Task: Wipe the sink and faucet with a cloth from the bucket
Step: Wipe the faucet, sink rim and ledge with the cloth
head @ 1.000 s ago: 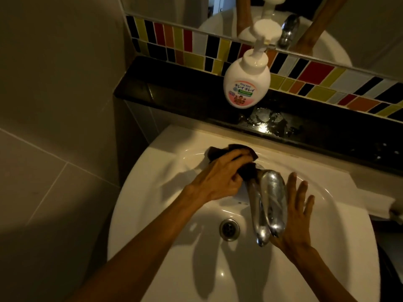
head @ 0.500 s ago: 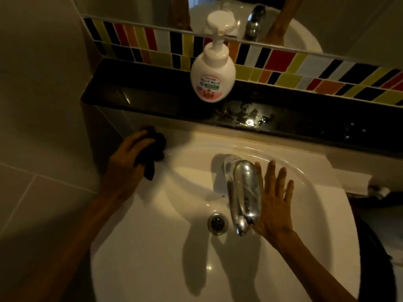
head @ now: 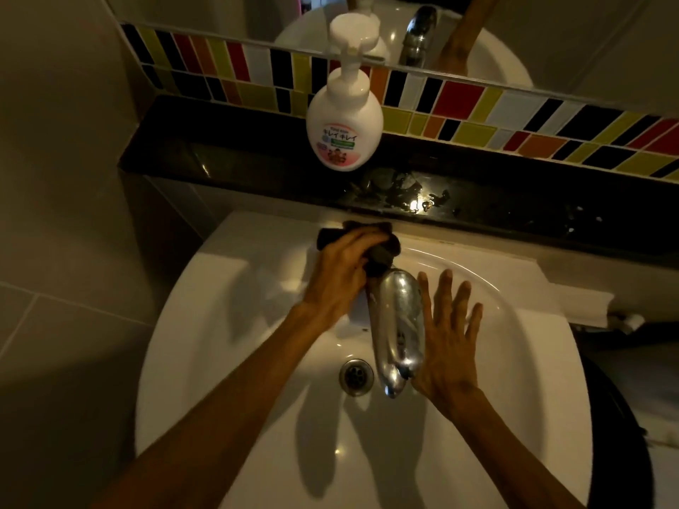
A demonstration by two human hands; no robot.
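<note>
At the back rim of the white sink (head: 227,325), the left hand (head: 340,277) grips a dark cloth (head: 378,257) against the base of the chrome faucet (head: 398,325). Just beside the spout, the right hand (head: 446,347) lies flat with fingers spread. On the black ledge (head: 220,156) behind stands a soap bottle (head: 343,130) labelled キレイキレイ.

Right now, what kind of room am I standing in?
Most likely a bathroom: a white sink with a chrome faucet, a pump soap bottle on the black ledge, and a mirror above coloured tiles.
</note>
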